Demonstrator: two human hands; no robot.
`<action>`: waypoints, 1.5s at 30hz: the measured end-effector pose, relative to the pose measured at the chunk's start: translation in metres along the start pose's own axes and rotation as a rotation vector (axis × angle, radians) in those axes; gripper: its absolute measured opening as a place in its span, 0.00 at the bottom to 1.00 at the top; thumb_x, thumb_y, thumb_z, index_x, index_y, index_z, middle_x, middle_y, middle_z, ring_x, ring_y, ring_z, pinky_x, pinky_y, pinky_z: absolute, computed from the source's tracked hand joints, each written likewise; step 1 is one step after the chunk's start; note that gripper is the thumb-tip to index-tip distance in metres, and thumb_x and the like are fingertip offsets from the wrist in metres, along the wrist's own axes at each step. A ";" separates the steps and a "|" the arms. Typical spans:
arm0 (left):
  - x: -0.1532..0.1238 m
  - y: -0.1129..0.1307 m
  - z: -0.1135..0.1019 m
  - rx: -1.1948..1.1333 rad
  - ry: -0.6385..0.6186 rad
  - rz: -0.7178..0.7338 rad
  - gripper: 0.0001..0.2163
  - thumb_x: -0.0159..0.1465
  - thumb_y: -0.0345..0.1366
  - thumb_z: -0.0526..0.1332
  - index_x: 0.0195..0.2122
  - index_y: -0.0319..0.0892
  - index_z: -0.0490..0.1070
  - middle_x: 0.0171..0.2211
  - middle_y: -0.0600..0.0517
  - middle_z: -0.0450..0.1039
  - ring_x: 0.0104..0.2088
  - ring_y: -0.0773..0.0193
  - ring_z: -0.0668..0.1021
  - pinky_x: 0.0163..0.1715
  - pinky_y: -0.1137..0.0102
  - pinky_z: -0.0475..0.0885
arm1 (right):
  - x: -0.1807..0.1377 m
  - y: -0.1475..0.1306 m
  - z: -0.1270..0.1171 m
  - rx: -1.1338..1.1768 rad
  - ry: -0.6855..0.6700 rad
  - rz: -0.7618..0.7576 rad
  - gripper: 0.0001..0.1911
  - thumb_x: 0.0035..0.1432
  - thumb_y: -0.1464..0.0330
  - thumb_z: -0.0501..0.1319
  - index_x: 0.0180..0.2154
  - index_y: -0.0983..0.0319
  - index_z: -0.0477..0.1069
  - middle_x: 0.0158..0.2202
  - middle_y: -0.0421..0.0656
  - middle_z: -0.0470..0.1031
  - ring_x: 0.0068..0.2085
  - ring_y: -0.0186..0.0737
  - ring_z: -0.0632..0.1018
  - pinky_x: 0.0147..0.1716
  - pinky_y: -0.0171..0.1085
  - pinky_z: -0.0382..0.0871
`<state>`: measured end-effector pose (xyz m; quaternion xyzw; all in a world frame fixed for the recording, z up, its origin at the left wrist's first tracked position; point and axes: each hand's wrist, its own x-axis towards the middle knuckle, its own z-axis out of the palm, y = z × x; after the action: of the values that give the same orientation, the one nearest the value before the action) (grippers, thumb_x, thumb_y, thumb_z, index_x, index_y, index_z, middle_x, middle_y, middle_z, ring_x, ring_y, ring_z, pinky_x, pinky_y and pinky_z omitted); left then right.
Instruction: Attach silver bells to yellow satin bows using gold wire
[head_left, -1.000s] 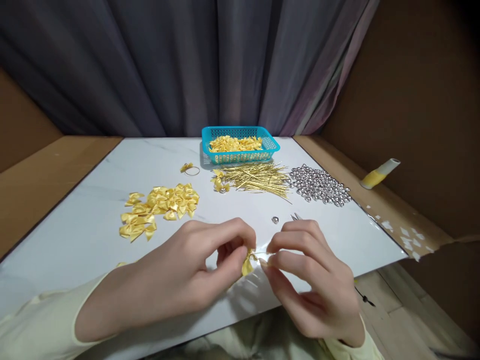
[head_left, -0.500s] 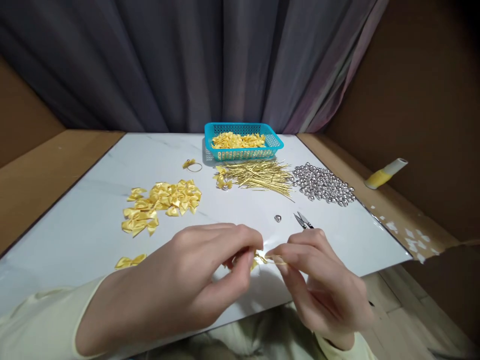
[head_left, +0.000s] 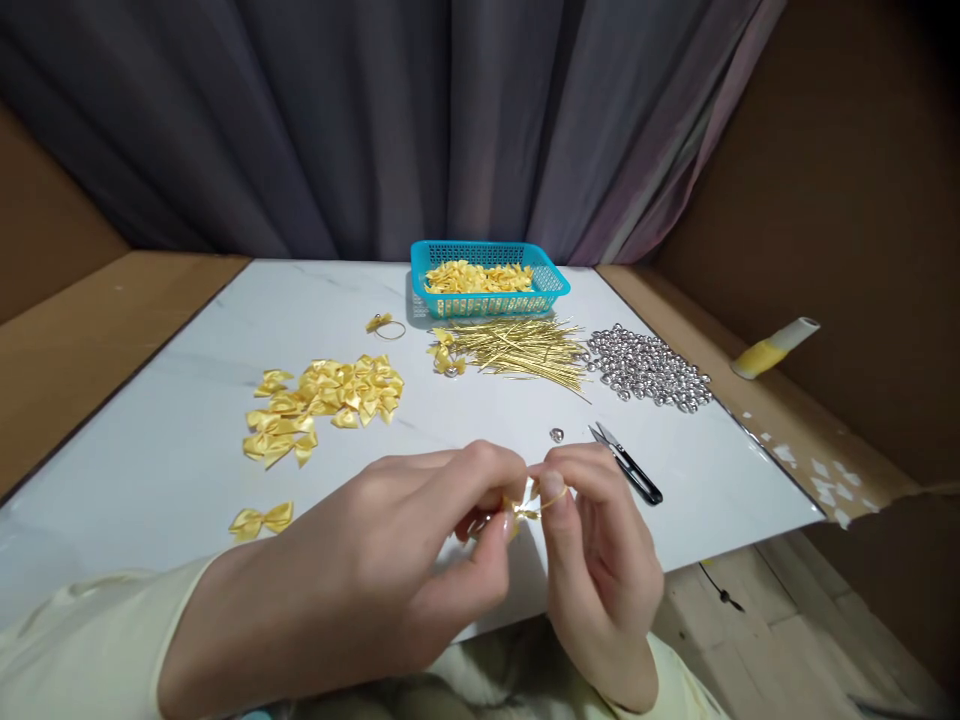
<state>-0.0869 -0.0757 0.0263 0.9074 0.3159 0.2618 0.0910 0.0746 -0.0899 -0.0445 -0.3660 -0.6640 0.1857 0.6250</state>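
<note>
My left hand (head_left: 405, 540) pinches a small yellow ribbon bow (head_left: 513, 530), most of it hidden behind the fingers. Close against it, my right hand (head_left: 604, 560) grips a thin gold wire (head_left: 553, 497) between thumb and forefinger; the wire curves over the thumb and runs to the bow. A single silver heart bead (head_left: 556, 435) lies on the white tabletop just beyond the fingers. Black thread snips (head_left: 636, 472) rest to the right of my right hand. One loose yellow bow (head_left: 261, 521) lies beside my left forearm.
A pile of yellow bows (head_left: 345, 390) lies at left. A blue basket (head_left: 559, 290) of yellow pieces stands at the back, before gold wires (head_left: 525, 350). Silver beads (head_left: 652, 370) are heaped at right. A bow on a wire ring (head_left: 390, 329) and a yellow-white tube (head_left: 776, 348) are further off.
My right hand has moved left and turned upright, bringing the wire end close to the bow and uncovering the snips. My left hand stays almost in place.
</note>
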 end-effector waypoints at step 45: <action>-0.009 -0.002 0.002 -0.009 0.010 0.079 0.11 0.58 0.21 0.54 0.37 0.43 0.62 0.24 0.59 0.64 0.23 0.68 0.64 0.25 0.73 0.62 | 0.009 0.017 -0.016 0.173 -0.006 -0.241 0.10 0.67 0.72 0.56 0.33 0.62 0.72 0.27 0.40 0.65 0.31 0.37 0.67 0.35 0.44 0.61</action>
<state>-0.0931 -0.0801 0.0206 0.9174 0.2793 0.2710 0.0831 0.0942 -0.0756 -0.0474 -0.2280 -0.6866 0.1669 0.6699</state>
